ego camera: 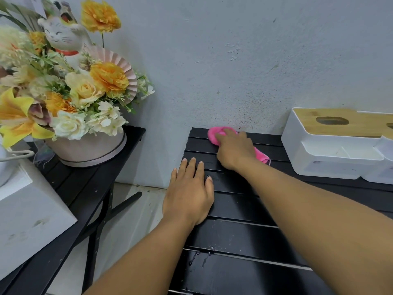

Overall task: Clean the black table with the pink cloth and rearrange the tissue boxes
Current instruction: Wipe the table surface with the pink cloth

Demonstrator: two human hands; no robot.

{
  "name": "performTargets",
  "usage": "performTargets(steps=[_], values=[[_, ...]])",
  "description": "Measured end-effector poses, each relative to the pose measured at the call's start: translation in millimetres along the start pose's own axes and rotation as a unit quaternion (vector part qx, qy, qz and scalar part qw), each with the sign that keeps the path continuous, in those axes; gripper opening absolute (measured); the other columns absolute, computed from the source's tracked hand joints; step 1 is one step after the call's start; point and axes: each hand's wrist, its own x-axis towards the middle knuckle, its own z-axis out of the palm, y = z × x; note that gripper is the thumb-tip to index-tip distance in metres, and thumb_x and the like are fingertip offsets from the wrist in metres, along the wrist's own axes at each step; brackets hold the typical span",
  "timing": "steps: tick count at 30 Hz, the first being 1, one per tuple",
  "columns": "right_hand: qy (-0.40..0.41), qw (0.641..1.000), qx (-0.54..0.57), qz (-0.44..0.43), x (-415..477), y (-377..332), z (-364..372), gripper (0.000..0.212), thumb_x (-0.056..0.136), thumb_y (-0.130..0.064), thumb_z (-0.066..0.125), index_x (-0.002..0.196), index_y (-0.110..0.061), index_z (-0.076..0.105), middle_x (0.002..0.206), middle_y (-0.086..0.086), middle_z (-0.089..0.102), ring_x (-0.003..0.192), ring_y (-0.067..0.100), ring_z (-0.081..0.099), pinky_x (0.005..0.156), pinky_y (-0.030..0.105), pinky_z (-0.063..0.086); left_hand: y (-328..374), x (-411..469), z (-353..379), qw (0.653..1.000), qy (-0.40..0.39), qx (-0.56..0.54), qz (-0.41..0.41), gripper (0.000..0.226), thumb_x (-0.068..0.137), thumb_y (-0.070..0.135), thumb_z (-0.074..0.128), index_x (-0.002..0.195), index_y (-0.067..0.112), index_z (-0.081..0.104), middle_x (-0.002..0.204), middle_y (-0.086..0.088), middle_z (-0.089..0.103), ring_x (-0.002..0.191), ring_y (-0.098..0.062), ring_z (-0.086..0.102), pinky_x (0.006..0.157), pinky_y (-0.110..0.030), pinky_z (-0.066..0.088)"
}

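At nine o'clock in the view a white slab [27, 213], cut off by the frame edge, covers the near end of a black side table [85, 188]. On that table, at ten o'clock, stands a pale pink pot [89, 150] full of yellow, orange and cream flowers [85, 90], with a white cat [61, 37] figure and a pleated pink fan [125, 69] set among them. A grey wall [234, 60] runs behind everything. The slatted black table [244, 237] fills the view from six to three o'clock.

The left hand [189, 194] lies palm down on the table's left edge, just left of centre. Its fingers are straight and together, pointing to twelve o'clock, and it holds nothing. Just beyond it, toward one o'clock, the right hand [236, 150] is on the cloth [213, 135], fingers bent over it and gripping it against the slats. This is near the table's far left corner, close to the wall. The cloth bulges out past the fingertips toward eleven o'clock, and a tail of it shows from under the heel of the hand toward four o'clock.

At three o'clock a white box [331, 165] sits on the table against the wall. It has a wooden lid [331, 122] with an oval slot, and open compartments along its front. A second box [382, 173] stands just beside it on the right, cut by the frame edge. At six o'clock, wet streaks [200, 258] mark a near slat.
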Motion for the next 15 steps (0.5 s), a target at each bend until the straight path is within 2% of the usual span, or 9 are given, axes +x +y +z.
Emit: performTargets(steps=[3, 7, 10, 15], values=[[-0.017, 0.990, -0.002, -0.143, 3.0, -6.9, 1.3, 0.049, 0.098, -0.024, 0.041, 0.145, -0.038, 0.040, 0.161, -0.009, 0.022, 0.122, 0.033, 0.038, 0.098, 0.041, 0.034, -0.5, 0.2, -0.5, 1.000, 0.008, -0.002, -0.001, 0.058, 0.104, 0.042, 0.020, 0.157, 0.017, 0.019, 0.166, -0.003, 0.012, 0.153, -0.019, 0.000, 0.124, -0.039, 0.002], [-0.037, 0.968, 0.014, -0.249, -1.7, 2.0, -2.5, 0.046, 0.102, -0.027, 0.037, 0.146, -0.043, 0.039, 0.160, -0.016, 0.022, 0.112, 0.027, 0.039, 0.102, 0.044, 0.036, 0.2, 0.4, -0.2, 1.000, 0.011, -0.002, 0.000, 0.059, 0.104, 0.042, 0.021, 0.157, 0.016, 0.021, 0.165, -0.002, 0.014, 0.153, -0.019, 0.002, 0.124, -0.039, 0.004], [-0.034, 0.960, 0.028, -0.275, -9.9, 12.5, -1.0, 0.046, 0.102, -0.026, 0.040, 0.145, -0.042, 0.041, 0.159, -0.017, 0.026, 0.108, 0.025, 0.041, 0.101, 0.044, 0.038, -1.1, 2.1, 1.4, 1.000, 0.018, -0.004, 0.001, 0.059, 0.104, 0.041, 0.022, 0.157, 0.016, 0.021, 0.165, -0.001, 0.014, 0.153, -0.019, 0.003, 0.124, -0.039, 0.005], [-0.027, 0.965, 0.030, -0.258, -31.0, 24.5, 1.2, 0.046, 0.102, -0.028, 0.038, 0.146, -0.043, 0.040, 0.159, -0.014, 0.027, 0.100, 0.020, 0.036, 0.100, 0.044, 0.040, -2.1, 1.8, 2.8, 1.000, 0.022, -0.008, 0.005, 0.059, 0.104, 0.041, 0.021, 0.157, 0.017, 0.019, 0.165, 0.000, 0.014, 0.152, -0.018, 0.003, 0.124, -0.039, 0.005]])
